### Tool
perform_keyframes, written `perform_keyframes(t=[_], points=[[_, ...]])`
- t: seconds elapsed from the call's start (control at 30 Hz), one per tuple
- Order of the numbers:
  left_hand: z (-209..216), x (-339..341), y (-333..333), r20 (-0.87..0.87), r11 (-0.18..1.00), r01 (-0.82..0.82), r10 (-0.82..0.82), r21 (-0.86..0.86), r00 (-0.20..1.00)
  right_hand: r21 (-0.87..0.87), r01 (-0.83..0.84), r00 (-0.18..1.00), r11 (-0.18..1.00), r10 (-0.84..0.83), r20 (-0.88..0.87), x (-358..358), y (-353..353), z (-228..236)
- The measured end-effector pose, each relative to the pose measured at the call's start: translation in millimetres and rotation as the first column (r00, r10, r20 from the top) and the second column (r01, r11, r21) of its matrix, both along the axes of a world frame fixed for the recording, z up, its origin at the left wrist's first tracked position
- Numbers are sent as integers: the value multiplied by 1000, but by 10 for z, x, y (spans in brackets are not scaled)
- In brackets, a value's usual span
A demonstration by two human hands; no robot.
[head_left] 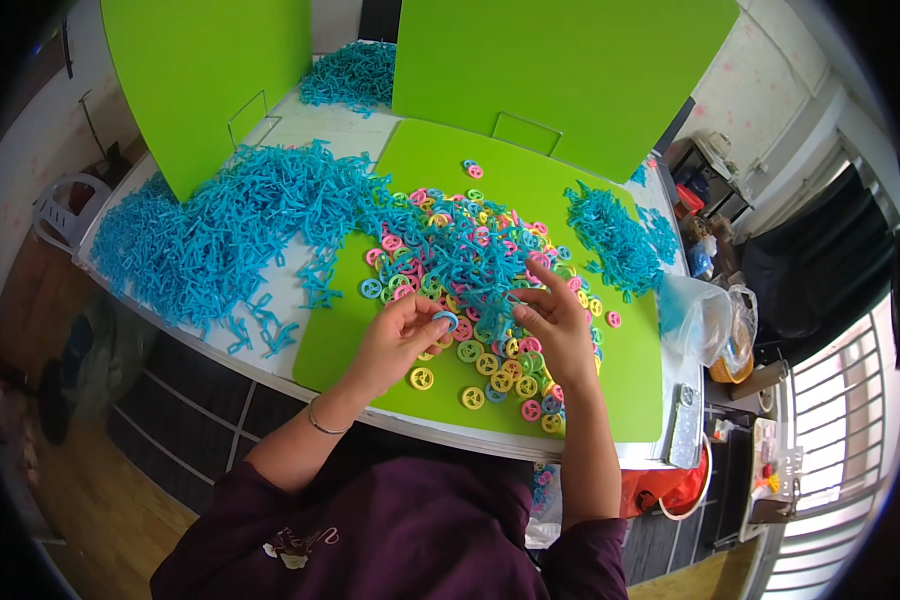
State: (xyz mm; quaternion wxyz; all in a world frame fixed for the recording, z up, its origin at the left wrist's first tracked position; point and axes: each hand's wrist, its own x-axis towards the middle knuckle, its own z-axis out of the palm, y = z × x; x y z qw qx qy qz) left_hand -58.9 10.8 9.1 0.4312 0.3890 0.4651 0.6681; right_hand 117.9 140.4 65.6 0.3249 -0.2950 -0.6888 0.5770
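Note:
Between the thumb and fingers of my left hand [402,338] is a small light-blue plastic wheel [446,321], held just above the near side of the pile. My right hand [560,325] is at the right side of the heap, thumb and fingers apart, with the fingertips next to the blue plastic pieces [475,262]; whether they touch any is unclear. Those thin, forked-looking pieces lie on top of many spoked toy wheels in yellow, pink, green and blue. Several yellow wheels [422,378] are scattered nearer to me on the green board [345,345].
A large mound of blue pieces [210,245] covers the table's left side, with smaller heaps at the right [615,240] and back [350,75]. Upright green panels [560,70] with wire stands border the far side. A clear plastic container [692,318] stands by the right edge.

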Motion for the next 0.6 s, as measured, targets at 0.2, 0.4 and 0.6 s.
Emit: perform_keyframes(t=[0.2,0.4,0.6], points=[[208,141,104,174,1000,16,-14,-16,985,-281,-253,940,926,168,-296,-8,-27,-210],[175,233,229,137,998,-53,50,19,989,-516,-326,907,792,109,-406,-74,-78,-259],[126,262,180,50,984,-129,123,123,991,-549,-300,914,780,72,-398,-67,-122,-280]])
